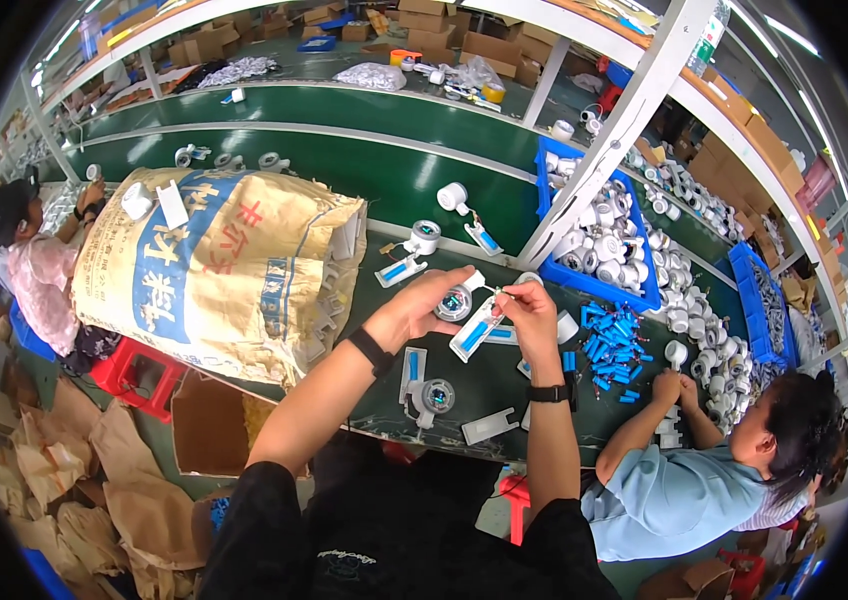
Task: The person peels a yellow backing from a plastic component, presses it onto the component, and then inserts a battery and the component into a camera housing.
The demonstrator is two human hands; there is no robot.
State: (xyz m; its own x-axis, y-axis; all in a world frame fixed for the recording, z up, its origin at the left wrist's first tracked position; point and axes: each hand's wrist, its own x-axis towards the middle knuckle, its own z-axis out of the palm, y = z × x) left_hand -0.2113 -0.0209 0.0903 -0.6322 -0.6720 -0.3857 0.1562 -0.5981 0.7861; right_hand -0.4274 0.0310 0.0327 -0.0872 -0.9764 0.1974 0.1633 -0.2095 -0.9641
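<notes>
My left hand (414, 305) is closed around a round white housing with a dark, clear-faced front (454, 302). Beside it, the fingers of my right hand (534, 312) pinch the upper end of a narrow white holder (473, 336) carrying a blue cylindrical battery; whether they also grip a thin wire there, I cannot tell. Similar units surround my hands: one housing (424, 237) beyond the left hand, another (437, 396) nearer me, and a white one (453, 196) wired to its holder farther off. A bare white holder (489, 427) lies at the bench's near edge.
A large paper sack (214, 265) of white parts lies left on the green bench. Loose blue batteries (612, 345) are heaped to the right, by a blue crate (651, 290) of white housings. A white post (612, 130) rises behind. One person (694, 480) works right, another (39, 260) far left.
</notes>
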